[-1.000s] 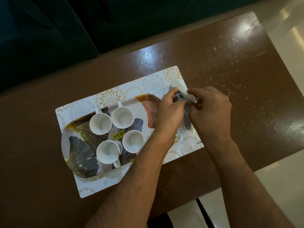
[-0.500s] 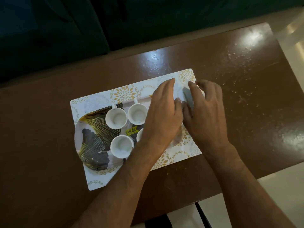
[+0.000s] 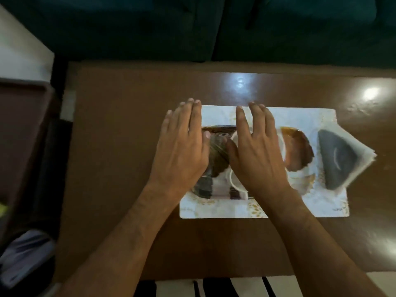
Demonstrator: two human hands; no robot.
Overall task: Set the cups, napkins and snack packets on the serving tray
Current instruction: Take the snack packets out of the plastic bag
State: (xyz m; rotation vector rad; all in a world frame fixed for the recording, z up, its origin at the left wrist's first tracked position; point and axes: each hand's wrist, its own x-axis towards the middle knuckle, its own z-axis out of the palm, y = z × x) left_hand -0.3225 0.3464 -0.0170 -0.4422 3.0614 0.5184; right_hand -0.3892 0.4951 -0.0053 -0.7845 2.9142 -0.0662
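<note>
A folded stack of napkins (image 3: 342,159), grey triangle on white, lies on the right end of the white patterned mat (image 3: 300,207), apart from both hands. The oval serving tray (image 3: 297,151) with a leaf pattern sits on the mat, blurred. White cups (image 3: 234,183) on it are mostly hidden under my hands; only rims show. My left hand (image 3: 182,146) hovers flat over the tray's left end, fingers apart, holding nothing. Over the tray's middle my right hand (image 3: 257,151) is spread flat and empty. No snack packets are visible.
The mat lies on a brown glossy table (image 3: 128,168). A dark sofa (image 3: 192,24) runs along the far side. A second dark brown surface (image 3: 19,133) stands at the left, with a bluish cloth (image 3: 23,254) below it.
Both hands let go of the napkins, which now lie at the mat's right end, and moved left over the tray. The camera view swung left and is blurred.
</note>
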